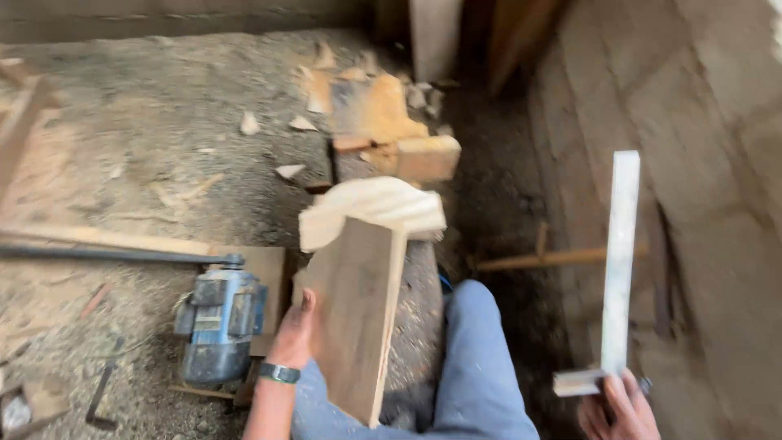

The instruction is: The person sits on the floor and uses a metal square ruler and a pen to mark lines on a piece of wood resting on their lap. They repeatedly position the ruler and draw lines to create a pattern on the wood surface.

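Observation:
My left hand, with a dark watch on the wrist, grips the left edge of a flat wooden board that stands tilted in front of my knee. The board's upper end leans against a pale curved piece of wood. At the lower right, my right hand holds the wooden stock of a try square, and its long pale blade points straight up. My leg in blue jeans lies between the two hands.
A blue electric motor sits on a board at the left, with a dark metal bar running off left. Offcuts and wood chips litter the sawdust floor. A rough earthen wall rises on the right.

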